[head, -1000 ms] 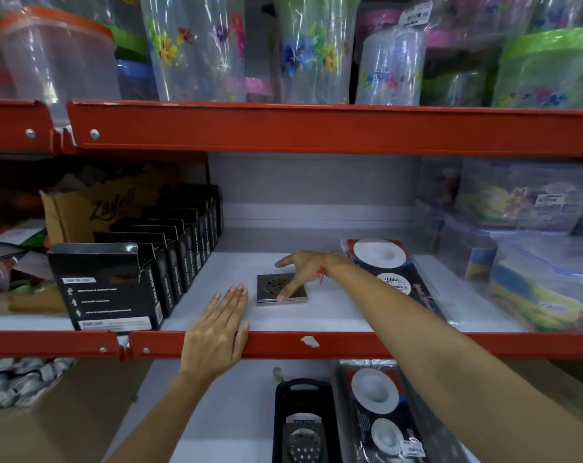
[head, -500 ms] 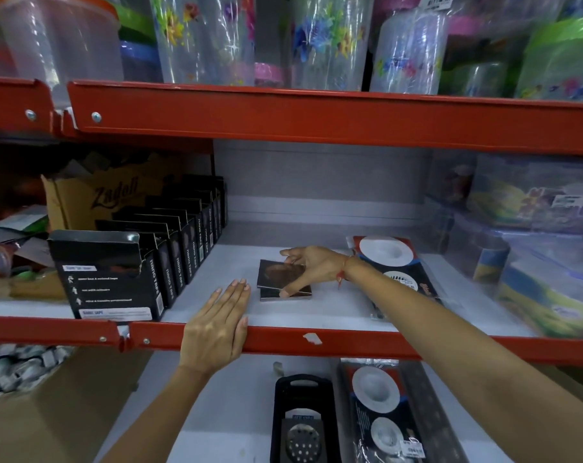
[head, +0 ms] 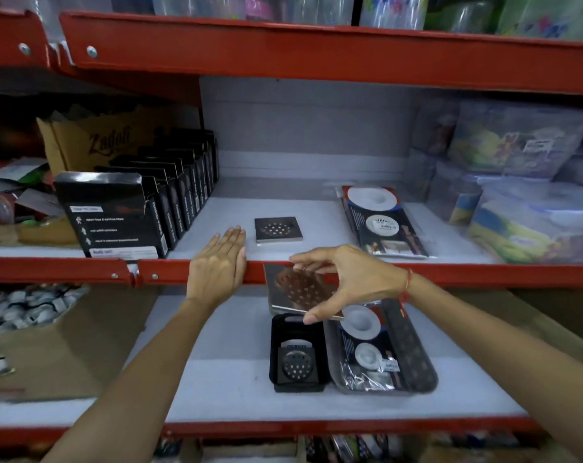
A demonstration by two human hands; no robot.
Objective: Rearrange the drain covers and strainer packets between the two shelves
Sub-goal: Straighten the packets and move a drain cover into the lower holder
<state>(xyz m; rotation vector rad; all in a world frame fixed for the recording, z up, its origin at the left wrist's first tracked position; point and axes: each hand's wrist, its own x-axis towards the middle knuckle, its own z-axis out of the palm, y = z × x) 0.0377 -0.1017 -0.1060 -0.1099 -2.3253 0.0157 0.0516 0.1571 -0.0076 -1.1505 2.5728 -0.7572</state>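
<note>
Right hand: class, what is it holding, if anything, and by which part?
The right hand holds a square metal drain cover, pinched by opposite edges: fingers on the top edge, thumb under the bottom edge.

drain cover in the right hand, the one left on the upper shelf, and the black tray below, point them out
held drain cover (head: 293, 289): head view, on its perforated face.
upper shelf drain cover (head: 278, 228): head view, centre of the hole pattern.
black tray (head: 297, 354): head view, on the round strainer lying inside it.

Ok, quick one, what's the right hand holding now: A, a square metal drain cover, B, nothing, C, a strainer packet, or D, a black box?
A: the right hand pinches a square perforated drain cover by its edges, in front of the red shelf rail; another cover lies on the upper shelf.
</note>
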